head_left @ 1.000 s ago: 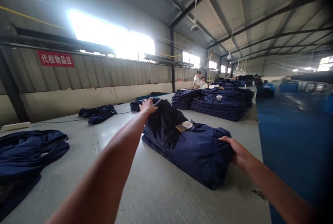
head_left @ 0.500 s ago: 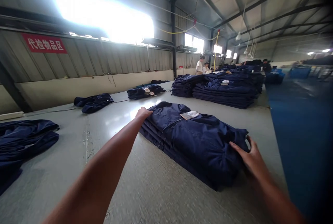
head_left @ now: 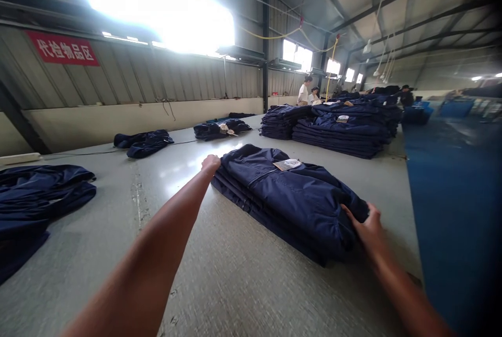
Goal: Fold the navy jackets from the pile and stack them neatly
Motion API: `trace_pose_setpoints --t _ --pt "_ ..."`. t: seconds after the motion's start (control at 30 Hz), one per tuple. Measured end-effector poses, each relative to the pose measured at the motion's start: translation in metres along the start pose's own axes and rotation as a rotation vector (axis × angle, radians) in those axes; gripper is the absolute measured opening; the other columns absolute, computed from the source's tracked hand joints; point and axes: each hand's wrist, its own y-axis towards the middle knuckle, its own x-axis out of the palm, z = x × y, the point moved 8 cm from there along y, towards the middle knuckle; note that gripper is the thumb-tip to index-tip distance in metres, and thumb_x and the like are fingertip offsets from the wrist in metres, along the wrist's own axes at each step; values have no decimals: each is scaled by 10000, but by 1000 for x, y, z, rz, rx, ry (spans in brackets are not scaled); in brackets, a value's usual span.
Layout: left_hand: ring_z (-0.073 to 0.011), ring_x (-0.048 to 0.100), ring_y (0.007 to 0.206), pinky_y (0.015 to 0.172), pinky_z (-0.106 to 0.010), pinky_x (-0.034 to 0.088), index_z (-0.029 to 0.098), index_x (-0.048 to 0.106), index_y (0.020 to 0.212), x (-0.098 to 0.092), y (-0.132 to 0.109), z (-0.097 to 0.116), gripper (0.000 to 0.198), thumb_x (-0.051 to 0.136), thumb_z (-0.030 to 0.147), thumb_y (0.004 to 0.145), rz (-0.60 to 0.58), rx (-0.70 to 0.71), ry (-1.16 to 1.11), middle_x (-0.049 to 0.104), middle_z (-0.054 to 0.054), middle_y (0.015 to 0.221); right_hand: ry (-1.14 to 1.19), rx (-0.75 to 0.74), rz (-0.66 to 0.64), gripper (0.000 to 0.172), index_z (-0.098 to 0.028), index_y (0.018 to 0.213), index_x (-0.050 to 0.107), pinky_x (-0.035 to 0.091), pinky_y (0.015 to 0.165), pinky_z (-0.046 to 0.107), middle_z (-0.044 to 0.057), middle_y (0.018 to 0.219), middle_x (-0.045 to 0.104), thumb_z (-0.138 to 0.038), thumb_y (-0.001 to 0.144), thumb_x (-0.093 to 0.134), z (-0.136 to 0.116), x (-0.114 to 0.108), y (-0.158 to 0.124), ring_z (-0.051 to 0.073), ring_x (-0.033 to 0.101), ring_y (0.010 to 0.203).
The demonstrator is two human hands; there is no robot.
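Both hands on navy clothes stack, grip unclear; grey tbl, steel-roof whse

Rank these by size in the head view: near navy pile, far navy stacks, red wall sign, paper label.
Near navy pile and far navy stacks: unsure, nearness skews them. Then red wall sign, then paper label.

The one head-worn camera faces forward and down along a long table, close above the left hand and right hand.
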Motion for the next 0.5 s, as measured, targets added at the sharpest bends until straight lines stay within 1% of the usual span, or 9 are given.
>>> trace_pose_setpoints --t 0.07,0.13,0.2,0.33,0.43,0.5 --pt "-265 664 1152 945 -449 591 189 628 1329 5 -1 -11 390 691 381 996 -64 -40 4 641 -101 1325 -11 -9 -45 1148 -211 1488 421 421 1156 543 212 1497 546 -850 581 719 0 5 -1 426 548 1356" --pt "-267 666 1145 941 -448 592 184 634 1321 10 -1 -18 386 691 385 996 -113 -41 -8 645 -97 1319 -37 -52 -38 1099 -200 1449 456 419 1146 553 213 1465 567 -836 588 706 -4 5 -1 433 548 1348" --pt "-270 666 1148 940 -442 592 186 638 1314 11 0 -24 381 694 384 993 -130 -34 -25 646 -93 1316 -58 -80 -29 1071 -183 1430 476 426 1130 549 218 1432 587 -807 590 703 -9 4 -3 435 564 1322" --pt "-258 667 1144 942 -437 591 196 640 1312 8 8 -30 366 687 380 999 -94 -24 -64 647 -97 1319 -66 -160 -21 1015 -180 1420 504 434 1121 519 197 1408 611 -779 622 692 -21 2 -6 410 584 1298" --pt "-250 668 1136 946 -442 591 195 638 1316 3 17 -30 361 672 381 1009 -48 -18 -82 646 -103 1324 -54 -265 15 938 -174 1385 542 417 1139 511 190 1420 608 -765 667 667 -34 2 -9 396 571 1318" --pt "-252 666 1142 951 -448 589 192 633 1323 0 19 -33 368 673 381 1009 -25 -26 -77 643 -105 1329 -49 -336 12 882 -175 1369 556 405 1152 504 185 1421 611 -749 704 642 -41 7 -11 383 571 1322"
